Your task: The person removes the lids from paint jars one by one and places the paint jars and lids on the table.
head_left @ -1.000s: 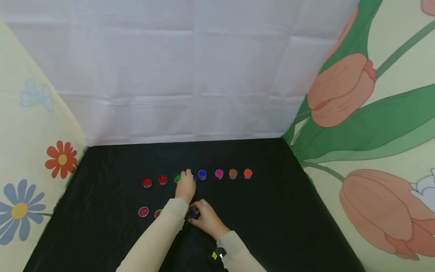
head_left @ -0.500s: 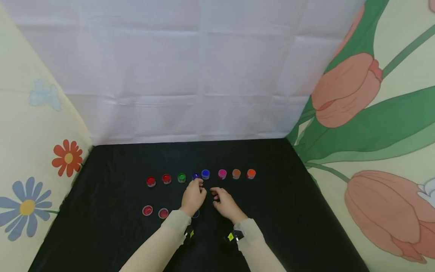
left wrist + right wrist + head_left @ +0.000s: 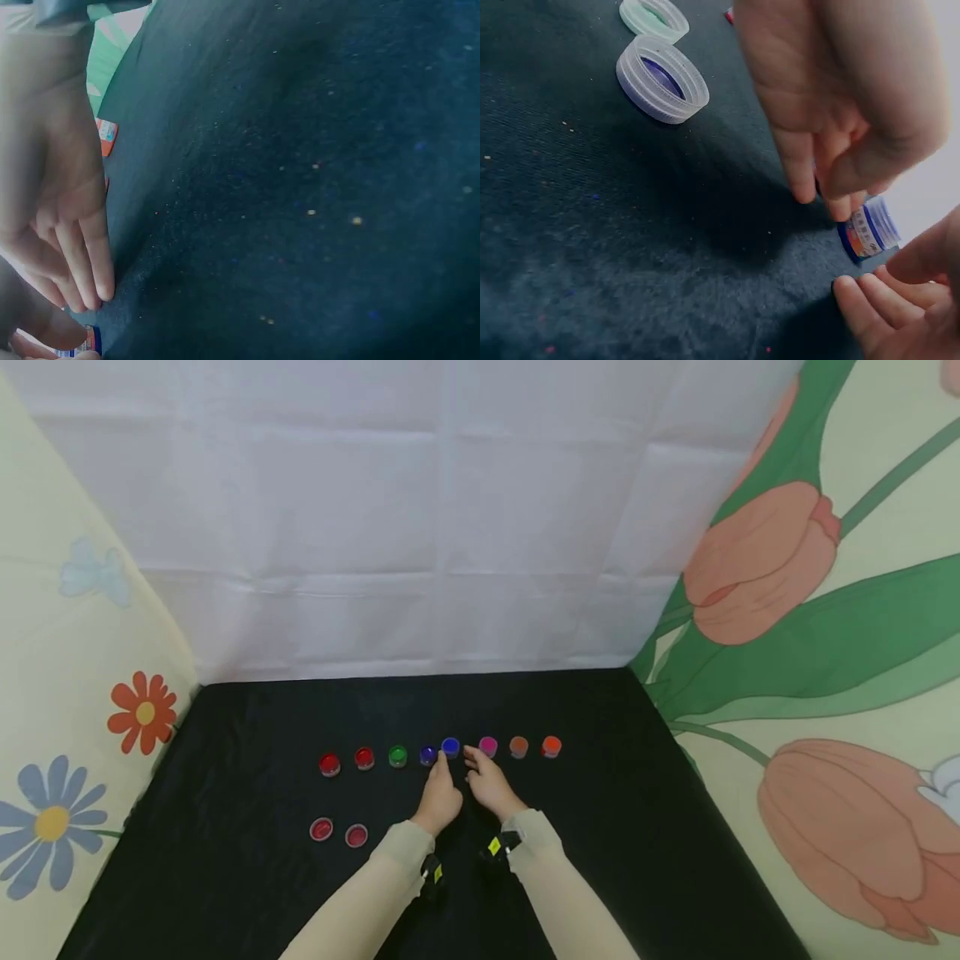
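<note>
A small blue paint jar (image 3: 450, 747) stands in the row on the black cloth, its label showing in the right wrist view. My left hand (image 3: 441, 795) reaches up from the front, fingertips right at the near side of this jar. To the right, my right hand (image 3: 491, 785) has its fingers extended, between the blue jar and the pink jar (image 3: 488, 746). No object shows in the right hand (image 3: 904, 307), which faces the jar (image 3: 870, 229) in the right wrist view. A dark blue jar (image 3: 428, 756) sits just left of the left fingertips.
Green (image 3: 397, 756), red (image 3: 364, 757), brown (image 3: 518, 747) and orange (image 3: 551, 746) jars share the row. Two red upturned lids (image 3: 321, 829) lie nearer the front. A purple lid (image 3: 641, 86) and a green lid (image 3: 634, 16) lie behind my left arm. A white cloth (image 3: 450, 527) hangs behind.
My right hand let go of the purple lid and moved forward to the right of the blue jar. The left hand left the dark blue jar and shifted right.
</note>
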Action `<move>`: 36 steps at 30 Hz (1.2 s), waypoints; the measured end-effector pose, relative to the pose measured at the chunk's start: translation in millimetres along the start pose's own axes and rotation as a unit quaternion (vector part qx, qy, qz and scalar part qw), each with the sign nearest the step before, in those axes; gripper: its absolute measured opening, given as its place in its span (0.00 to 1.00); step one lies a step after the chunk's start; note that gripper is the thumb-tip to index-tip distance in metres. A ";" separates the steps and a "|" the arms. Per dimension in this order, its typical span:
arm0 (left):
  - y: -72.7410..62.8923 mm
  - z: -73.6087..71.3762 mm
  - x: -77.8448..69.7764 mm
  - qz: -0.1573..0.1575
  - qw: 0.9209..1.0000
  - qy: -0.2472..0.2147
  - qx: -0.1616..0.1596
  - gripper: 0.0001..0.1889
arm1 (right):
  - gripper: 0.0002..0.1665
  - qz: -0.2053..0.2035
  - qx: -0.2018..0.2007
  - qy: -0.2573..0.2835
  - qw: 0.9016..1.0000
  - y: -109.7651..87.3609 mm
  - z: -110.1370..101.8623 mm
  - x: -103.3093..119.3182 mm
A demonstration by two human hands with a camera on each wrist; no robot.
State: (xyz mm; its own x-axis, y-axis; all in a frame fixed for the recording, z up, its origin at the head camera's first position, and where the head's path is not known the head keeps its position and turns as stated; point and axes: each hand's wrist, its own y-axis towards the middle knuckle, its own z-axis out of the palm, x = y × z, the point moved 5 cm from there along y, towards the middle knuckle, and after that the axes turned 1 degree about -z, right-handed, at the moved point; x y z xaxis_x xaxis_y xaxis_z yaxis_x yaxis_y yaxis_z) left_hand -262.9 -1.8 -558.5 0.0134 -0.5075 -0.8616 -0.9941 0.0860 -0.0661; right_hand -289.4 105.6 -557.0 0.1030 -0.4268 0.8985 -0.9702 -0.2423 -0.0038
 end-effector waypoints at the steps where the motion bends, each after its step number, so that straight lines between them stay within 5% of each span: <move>1: 0.7 -0.1 -0.3 0.000 1.000 0.000 -0.001 0.39 | 0.30 -0.002 0.005 0.004 1.000 2.7 1.8 0.7; 9: 5.7 -2.0 -3.9 0.010 1.000 -0.002 -0.023 0.39 | 0.38 0.012 0.010 0.015 1.000 15.6 7.4 2.8; 15: 7.9 -3.5 1.8 -0.002 0.999 -0.036 -0.036 0.34 | 0.35 0.008 -0.012 0.009 1.000 14.2 4.5 3.2; 24: 5.3 -13.2 8.7 0.034 0.997 -0.030 -0.067 0.21 | 0.29 0.004 -0.035 -0.031 0.999 2.9 1.8 -4.4; 36: 2.1 -21.0 12.3 0.091 0.995 0.018 -0.030 0.13 | 0.17 -0.021 -0.041 -0.032 0.998 -11.7 -1.3 -10.0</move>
State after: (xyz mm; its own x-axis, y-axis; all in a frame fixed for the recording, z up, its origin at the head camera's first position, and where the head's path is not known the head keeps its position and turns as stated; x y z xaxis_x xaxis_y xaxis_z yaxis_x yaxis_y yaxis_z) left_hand -267.1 -25.9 -558.7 -0.1700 -0.5190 -0.8377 -0.9844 0.1286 0.1201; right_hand -279.3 113.8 -565.4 0.1551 -0.4724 0.8676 -0.9792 -0.1900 0.0716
